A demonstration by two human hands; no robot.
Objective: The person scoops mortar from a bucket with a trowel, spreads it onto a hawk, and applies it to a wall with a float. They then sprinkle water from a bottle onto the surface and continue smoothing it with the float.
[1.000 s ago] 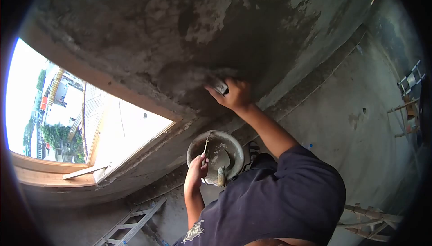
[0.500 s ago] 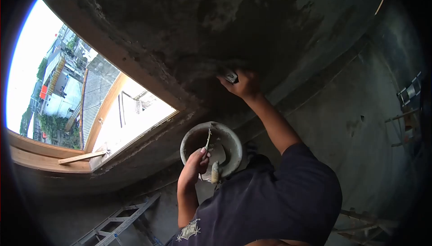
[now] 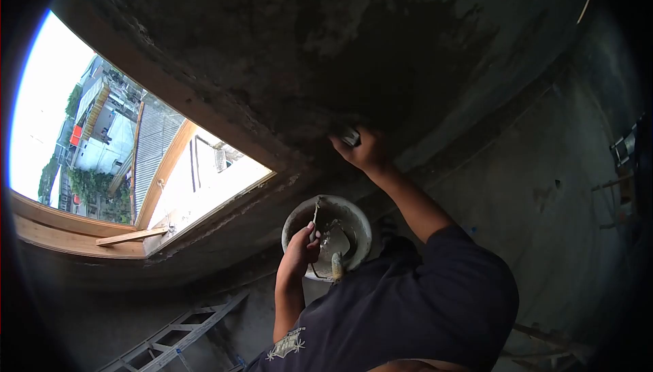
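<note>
My left hand point(image 3: 296, 253) is closed around the bucket's handle point(image 3: 316, 214), a thin strip running up to the far rim. Beneath it hangs the round, plaster-smeared bucket point(image 3: 366, 225), close to my body. Inside leans a trowel, its pale blade point(image 3: 335, 241) low and its worn handle point(image 3: 337, 265) over the near rim. My right hand point(image 3: 367, 151) is raised to the dark, rough wall surface point(image 3: 408, 66), gripping a small pale, block-like tool point(image 3: 351, 136). Dim light hides the tool's exact kind and whether it touches the surface.
A wooden-framed window point(image 3: 75, 239) opens at left, with rooftops and greenery outside. An aluminium ladder point(image 3: 183, 334) stands below left. At far right are some wooden pieces point(image 3: 612, 183). Damp dark patches mark the surface above.
My right hand and its tool have moved slightly down in the view. The bucket and my left hand sit a little lower and further right, as the whole view has shifted.
</note>
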